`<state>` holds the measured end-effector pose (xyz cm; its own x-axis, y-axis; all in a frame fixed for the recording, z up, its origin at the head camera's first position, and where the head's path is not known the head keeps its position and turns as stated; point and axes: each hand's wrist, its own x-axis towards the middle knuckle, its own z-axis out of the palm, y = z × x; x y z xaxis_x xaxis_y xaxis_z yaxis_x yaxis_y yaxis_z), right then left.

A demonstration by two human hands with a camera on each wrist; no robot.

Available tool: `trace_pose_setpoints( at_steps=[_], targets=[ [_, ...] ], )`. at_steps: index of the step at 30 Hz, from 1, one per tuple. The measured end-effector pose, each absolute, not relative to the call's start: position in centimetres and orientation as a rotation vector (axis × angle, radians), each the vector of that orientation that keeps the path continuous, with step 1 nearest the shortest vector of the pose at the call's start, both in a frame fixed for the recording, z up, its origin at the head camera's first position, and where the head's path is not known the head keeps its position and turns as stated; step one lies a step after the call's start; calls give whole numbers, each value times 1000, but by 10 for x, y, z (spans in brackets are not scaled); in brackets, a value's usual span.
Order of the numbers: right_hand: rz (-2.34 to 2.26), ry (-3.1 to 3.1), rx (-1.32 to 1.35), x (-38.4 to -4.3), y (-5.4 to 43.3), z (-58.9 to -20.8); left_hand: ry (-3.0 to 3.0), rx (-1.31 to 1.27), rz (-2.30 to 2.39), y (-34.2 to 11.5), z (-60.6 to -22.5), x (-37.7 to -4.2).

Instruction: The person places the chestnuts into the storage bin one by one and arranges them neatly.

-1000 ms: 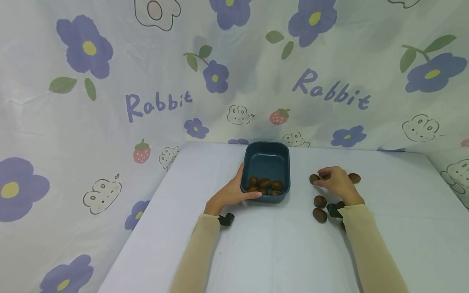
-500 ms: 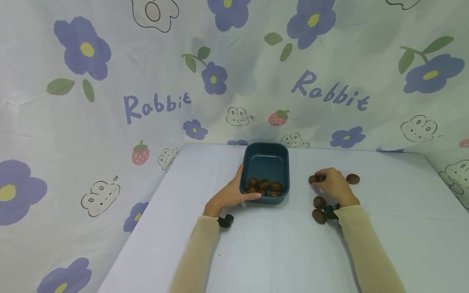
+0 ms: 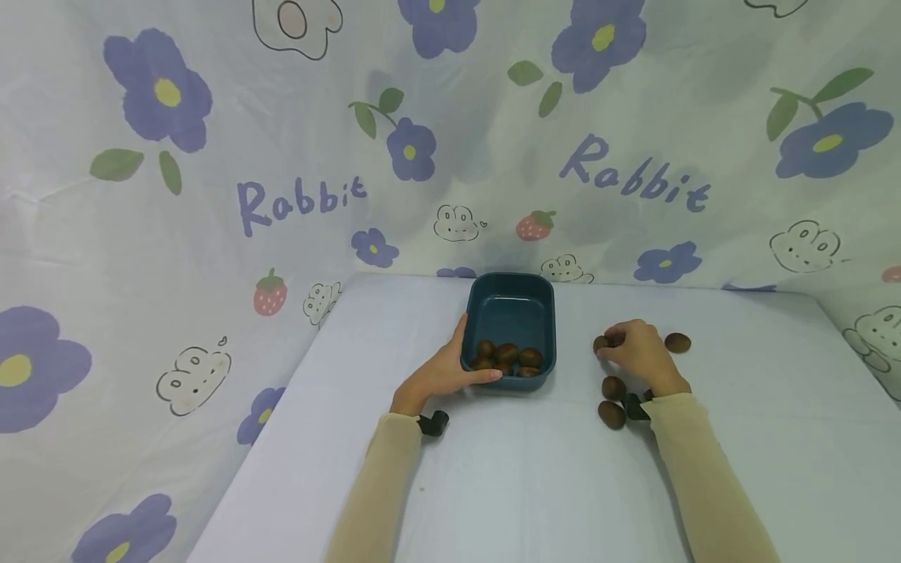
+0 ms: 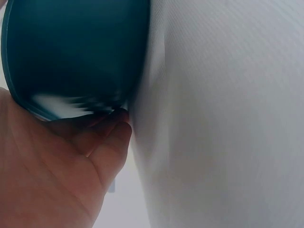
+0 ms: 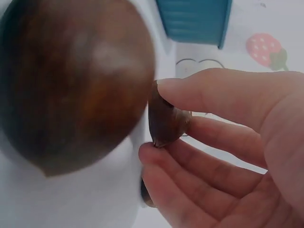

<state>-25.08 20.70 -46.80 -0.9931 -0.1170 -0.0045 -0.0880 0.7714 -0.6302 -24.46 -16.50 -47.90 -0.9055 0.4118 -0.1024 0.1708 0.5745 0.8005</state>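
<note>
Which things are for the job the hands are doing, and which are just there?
Probably for the job:
the box, held by the left hand
the nuts inside it
the nut pinched by the right hand
the loose nuts

Probably just there:
the flowery cloth behind
the white table

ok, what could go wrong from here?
The right hand pinches a smooth chestnut between thumb and fingers, so it might slip out. A loose chestnut lies close beside the wrist camera; a sideways move could knock it rolling. The left hand holds the teal container at one corner; a tug might swing it.
</note>
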Motion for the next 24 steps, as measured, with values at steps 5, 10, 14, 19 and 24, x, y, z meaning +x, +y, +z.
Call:
trace_pose_setpoints(
  at_steps=[5,10,14,19,24],
  targets=[
    [-1107,2877,-178,-248,207,-461,2538,463,1221,-165,-478,-244],
    [-1167,2864,-209,-245,205,-455,2541,437,1212,-166,-477,-242],
    [-1204,2875,-243,-244,203,-450,2544,428,1206,-166,-477,-243],
    [-1257,2845,-245,-243,201,-445,2546,423,1198,-167,-478,-243],
    [-1317,2816,-257,-239,198,-438,2544,449,1210,-166,-480,-244]
  ],
)
